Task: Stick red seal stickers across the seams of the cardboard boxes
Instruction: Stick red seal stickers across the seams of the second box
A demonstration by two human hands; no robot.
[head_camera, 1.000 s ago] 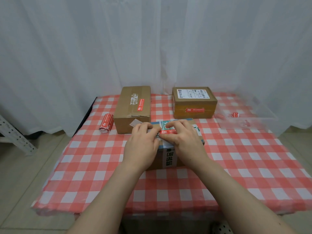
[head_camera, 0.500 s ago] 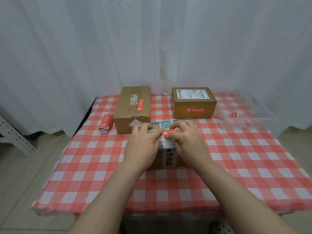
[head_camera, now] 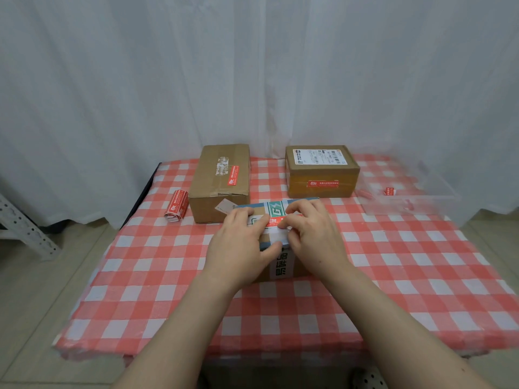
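In the frame centre two hands hide most of the near box (head_camera: 281,266). The left hand (head_camera: 238,242) presses flat on one red seal sticker (head_camera: 274,221) on its top; the right hand (head_camera: 311,240) pinches the sticker's end. Behind stand two more, a left box (head_camera: 222,181) and a right box (head_camera: 320,171); the clear tray (head_camera: 421,197) at the right is blurred.

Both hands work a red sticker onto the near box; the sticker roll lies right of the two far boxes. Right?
No. The head view shows the roll left of the left far box; the sticker part holds.
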